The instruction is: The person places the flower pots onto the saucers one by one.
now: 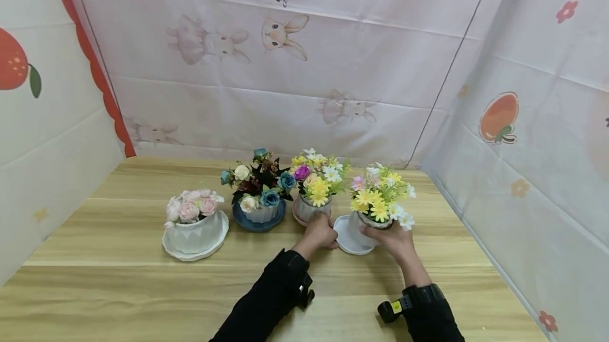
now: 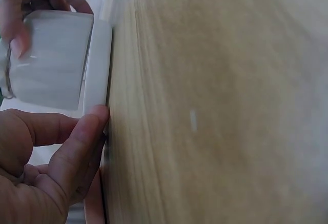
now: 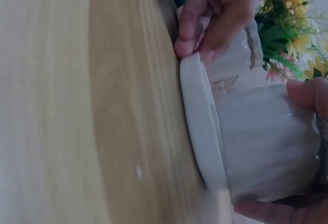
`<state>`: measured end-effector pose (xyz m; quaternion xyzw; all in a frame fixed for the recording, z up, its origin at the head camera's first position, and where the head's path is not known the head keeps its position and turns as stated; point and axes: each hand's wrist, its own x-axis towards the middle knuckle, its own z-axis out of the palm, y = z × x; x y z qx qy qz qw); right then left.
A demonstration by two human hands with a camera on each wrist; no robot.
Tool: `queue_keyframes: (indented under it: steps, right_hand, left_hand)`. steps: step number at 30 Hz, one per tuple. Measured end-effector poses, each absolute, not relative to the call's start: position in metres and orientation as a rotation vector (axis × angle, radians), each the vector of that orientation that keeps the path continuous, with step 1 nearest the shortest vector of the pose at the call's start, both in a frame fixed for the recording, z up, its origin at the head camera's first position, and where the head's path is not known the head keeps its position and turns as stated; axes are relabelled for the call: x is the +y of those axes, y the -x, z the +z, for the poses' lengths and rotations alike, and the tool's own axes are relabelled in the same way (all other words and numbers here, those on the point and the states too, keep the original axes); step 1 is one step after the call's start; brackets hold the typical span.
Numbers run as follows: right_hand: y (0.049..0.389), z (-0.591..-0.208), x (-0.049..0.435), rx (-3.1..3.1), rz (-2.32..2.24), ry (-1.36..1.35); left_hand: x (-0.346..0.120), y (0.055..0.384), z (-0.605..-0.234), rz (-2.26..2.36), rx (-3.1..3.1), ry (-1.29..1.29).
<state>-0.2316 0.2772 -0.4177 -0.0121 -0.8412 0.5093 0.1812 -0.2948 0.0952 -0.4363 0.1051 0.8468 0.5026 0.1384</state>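
Note:
My right hand (image 1: 396, 242) grips a whitish flowerpot (image 3: 271, 137) of yellow, white and pink flowers (image 1: 378, 196). The pot stands over the right part of a round white saucer (image 1: 349, 240), close against it in both wrist views; I cannot tell whether its base fully rests there. My left hand (image 1: 317, 235) pinches the saucer's left edge (image 2: 97, 70) between thumb and fingers, down at the tabletop. Just behind that hand is another pot (image 1: 311, 209) with yellow, white and purple flowers on a pink saucer (image 1: 300, 215), partly hidden by the hand.
Further left, a pot with blue and cream flowers (image 1: 259, 183) sits on a dark blue saucer (image 1: 260, 225). At the far left, a white pot (image 1: 192, 233) of pale pink flowers stands on a white saucer (image 1: 190, 255). Printed cloth walls (image 1: 266, 120) border the wooden table (image 1: 119, 289).

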Motion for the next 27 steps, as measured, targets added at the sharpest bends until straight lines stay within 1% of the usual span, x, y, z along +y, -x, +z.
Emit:
queue_keyframes:
  steps: [12,27]
  right_hand:
    - [0.236,-0.42,0.261,-2.397,1.384,-0.039]
    - [0.238,-0.425,0.262,-2.515,1.36,0.061]
  left_hand:
    - [0.091,0.295,-0.44,1.447,2.444,-0.388]
    - [0.099,0.293,-0.44,1.367,2.517,-0.459]
